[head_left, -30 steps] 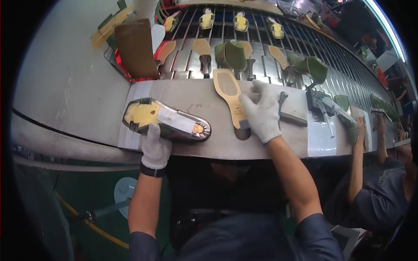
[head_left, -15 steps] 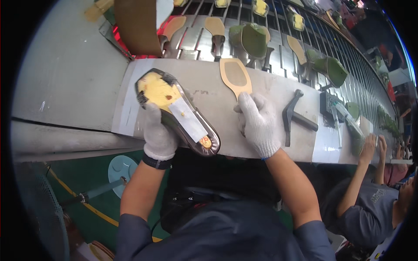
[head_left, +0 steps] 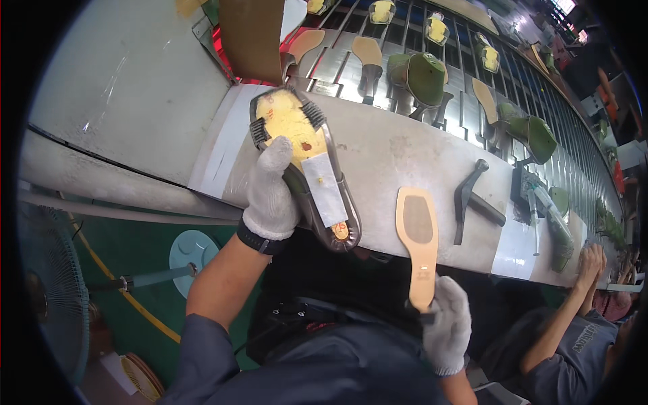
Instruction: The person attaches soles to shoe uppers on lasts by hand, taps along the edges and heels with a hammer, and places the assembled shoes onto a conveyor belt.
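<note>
My left hand, in a white knit glove, grips a dark shoe upper by its side, bottom up and toe away from me. Its underside shows a yellow area at the toe, a white strip along the middle and a small yellow patch at the heel. Lower right, my gloved right hand pinches a tan shoe sole at its heel end, where a dark piece sits. That sole has a brownish inset toward the toe. The two pieces are apart. A hammer lies on the bench right of the sole.
Beyond the grey bench, a metal conveyor carries green shoes and several tan soles. A caulking-gun-like tool lies to the right. A co-worker's hands rest near the bench's right end. A fan and blue stool stand at left.
My right hand has drawn the sole down toward me, off the bench's middle, and now holds it near its heel end. The shoe upper has turned more upright in my left hand.
</note>
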A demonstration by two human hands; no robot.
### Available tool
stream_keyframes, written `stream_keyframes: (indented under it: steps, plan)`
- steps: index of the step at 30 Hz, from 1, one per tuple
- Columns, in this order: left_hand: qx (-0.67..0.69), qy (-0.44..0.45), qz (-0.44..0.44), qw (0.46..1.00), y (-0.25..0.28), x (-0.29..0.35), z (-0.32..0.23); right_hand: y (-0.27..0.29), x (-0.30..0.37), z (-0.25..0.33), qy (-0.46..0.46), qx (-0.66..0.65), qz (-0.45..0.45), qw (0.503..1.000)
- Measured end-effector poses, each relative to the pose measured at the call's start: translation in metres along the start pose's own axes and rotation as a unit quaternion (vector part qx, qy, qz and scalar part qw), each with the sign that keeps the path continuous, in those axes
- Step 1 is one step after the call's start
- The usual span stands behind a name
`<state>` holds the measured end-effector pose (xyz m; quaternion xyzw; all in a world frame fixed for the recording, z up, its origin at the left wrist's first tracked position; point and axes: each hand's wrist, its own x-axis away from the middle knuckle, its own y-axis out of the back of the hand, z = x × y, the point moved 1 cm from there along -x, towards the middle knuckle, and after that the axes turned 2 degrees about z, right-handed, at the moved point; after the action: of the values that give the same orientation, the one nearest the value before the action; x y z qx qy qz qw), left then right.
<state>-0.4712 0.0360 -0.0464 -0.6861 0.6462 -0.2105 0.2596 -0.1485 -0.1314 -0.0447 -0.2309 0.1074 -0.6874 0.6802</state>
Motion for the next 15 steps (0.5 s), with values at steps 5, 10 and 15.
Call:
stream_keyframes:
  steps: [5,10,15]
  plan:
    - [-0.049,-0.024,0.119,0.991,-0.038,-0.018,-0.005,-0.002,-0.027,0.003,-0.280,-0.012,0.009,0.960]
    - [-0.020,-0.027,0.239,0.970,-0.059,-0.022,-0.030,-0.025,-0.043,0.013,-0.096,0.044,0.035,0.994]
    - [-0.166,-0.022,0.184,0.969,-0.103,-0.016,-0.059,-0.070,-0.053,0.047,0.023,0.138,0.119,0.983]
